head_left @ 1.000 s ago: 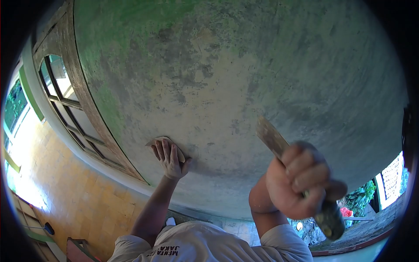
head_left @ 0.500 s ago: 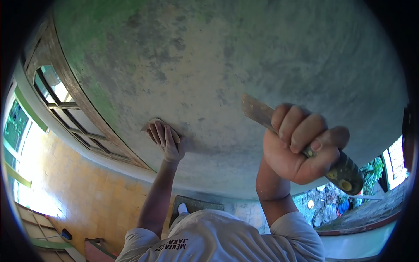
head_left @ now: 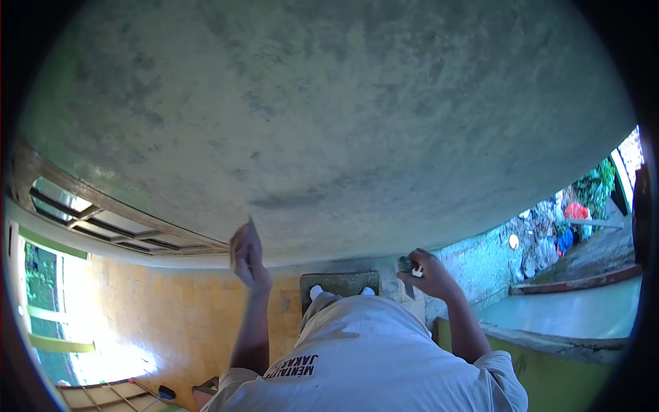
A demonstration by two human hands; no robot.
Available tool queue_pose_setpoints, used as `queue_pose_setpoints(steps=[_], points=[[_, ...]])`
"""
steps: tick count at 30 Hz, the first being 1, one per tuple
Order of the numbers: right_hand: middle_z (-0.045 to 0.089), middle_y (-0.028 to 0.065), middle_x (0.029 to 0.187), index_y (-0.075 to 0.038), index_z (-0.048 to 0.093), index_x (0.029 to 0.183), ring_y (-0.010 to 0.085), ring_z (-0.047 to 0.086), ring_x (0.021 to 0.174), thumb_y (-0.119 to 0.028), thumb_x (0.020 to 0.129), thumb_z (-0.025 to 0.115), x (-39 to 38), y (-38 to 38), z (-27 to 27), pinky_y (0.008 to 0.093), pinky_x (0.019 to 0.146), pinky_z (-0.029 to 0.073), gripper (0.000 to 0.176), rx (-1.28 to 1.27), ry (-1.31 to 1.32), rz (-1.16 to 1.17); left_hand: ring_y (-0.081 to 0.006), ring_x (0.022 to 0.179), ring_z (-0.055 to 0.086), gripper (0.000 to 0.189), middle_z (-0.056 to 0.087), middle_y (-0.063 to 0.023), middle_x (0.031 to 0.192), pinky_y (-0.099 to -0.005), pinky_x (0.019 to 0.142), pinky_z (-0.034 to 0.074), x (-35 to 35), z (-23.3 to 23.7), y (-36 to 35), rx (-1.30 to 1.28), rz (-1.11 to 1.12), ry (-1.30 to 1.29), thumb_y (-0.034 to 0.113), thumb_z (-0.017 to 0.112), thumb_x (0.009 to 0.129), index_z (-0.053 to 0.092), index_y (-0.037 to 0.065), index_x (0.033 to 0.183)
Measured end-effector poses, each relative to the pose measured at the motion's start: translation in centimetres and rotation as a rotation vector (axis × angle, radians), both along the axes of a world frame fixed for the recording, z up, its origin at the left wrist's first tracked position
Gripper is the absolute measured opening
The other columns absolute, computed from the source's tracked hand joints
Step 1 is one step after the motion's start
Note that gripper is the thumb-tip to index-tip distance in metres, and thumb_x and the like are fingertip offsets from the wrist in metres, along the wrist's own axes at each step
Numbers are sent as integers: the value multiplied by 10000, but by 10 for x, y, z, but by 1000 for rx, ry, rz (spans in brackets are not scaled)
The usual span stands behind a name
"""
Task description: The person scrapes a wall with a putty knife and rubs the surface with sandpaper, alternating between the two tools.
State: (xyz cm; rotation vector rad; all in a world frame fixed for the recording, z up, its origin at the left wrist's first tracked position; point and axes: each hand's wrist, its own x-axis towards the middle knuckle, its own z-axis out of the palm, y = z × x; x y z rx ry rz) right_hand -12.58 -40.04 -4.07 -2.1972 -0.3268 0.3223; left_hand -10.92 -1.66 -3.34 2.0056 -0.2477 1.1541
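My left hand (head_left: 248, 259), slightly blurred, is closed on a folded piece of sandpaper (head_left: 250, 224) whose thin edge sticks up past the fingers. It is raised just in front of the blotchy grey-green wall (head_left: 384, 117). A dark smudged patch marks the wall above it. Lower on the right, my right hand (head_left: 431, 273) grips a scraper by its dark handle (head_left: 405, 264). The scraper's metal blade (head_left: 410, 291) points down toward my body, apart from the wall.
I stand on a dark mat or step (head_left: 343, 283) close to the wall. A wooden-framed window (head_left: 103, 223) is at left, over a yellow tiled floor (head_left: 185, 309). On the right, a low wall (head_left: 556, 340) borders a pale surface (head_left: 570, 307), with plants and rubble beyond.
My left hand has come off the wall with the sandpaper. My right hand has lowered the scraper from near the camera, its blade now pointing down. The view has shifted, showing more floor.
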Motion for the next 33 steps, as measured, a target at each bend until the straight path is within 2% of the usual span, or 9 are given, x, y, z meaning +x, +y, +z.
queue_pose_setpoints(steps=[4,7,9,15,17,19,26,27,33], points=[[614,77,831,5,600,919,128,586,769,-147,708,739,-16,-11,43,274,641,469,294,338,64,-278,-174,1036,556,266,622,-129,1063,-290,872,427,-10,-64,-10,-537,-385,878,80,503,900,580,-19,1136],[585,99,964,-20,544,1018,179,601,854,-58,685,715,-25,-9,50,292,738,486,376,1000,-94,-452,-155,968,578,260,639,-92,1012,-265,851,431,-4,-120,3,-391,-574,1234,106,522,881,608,-5,1100],[558,109,983,-32,485,1091,218,614,845,-29,676,694,-30,3,57,322,756,493,464,1220,-9,-414,-69,677,498,314,636,-18,922,-232,604,425,1,-138,3,-161,-689,1546,111,507,852,596,14,1138],[523,90,884,-38,468,1057,207,590,696,-16,708,604,-43,55,12,334,628,487,375,1224,324,-517,-80,697,520,303,636,-38,931,-246,622,440,23,-204,25,116,-759,1387,135,511,848,609,6,1104],[514,58,768,-42,477,1031,149,548,613,-108,836,573,-40,83,1,274,538,446,227,1032,366,-660,-98,729,544,303,644,-38,936,-258,663,452,28,-197,27,88,-768,1380,139,513,847,612,6,1101],[520,37,712,-29,508,969,126,540,586,-192,867,586,-35,107,0,253,529,431,207,1020,443,-607,-116,762,568,304,651,-39,942,-271,705,464,32,-200,33,60,-779,1372,143,514,847,616,5,1098],[527,21,656,-23,539,831,114,536,556,-150,845,563,-19,156,-18,252,535,417,130,858,504,-512,-192,920,603,323,662,-110,984,-315,819,454,24,-274,94,77,-619,1475,185,529,839,628,6,1088],[527,21,656,-23,539,831,114,536,556,-150,845,563,-17,162,-20,252,535,417,130,865,503,-527,-226,1010,608,332,658,-160,1052,-323,868,443,20,-276,101,113,-578,1506,197,536,835,628,-2,1085],[472,0,590,-44,491,730,99,478,466,-345,934,518,-9,181,-27,248,449,382,365,876,432,-664,-245,998,621,357,659,-176,1045,-332,855,450,1,-281,137,143,-630,1562,234,565,818,630,-24,1057]])
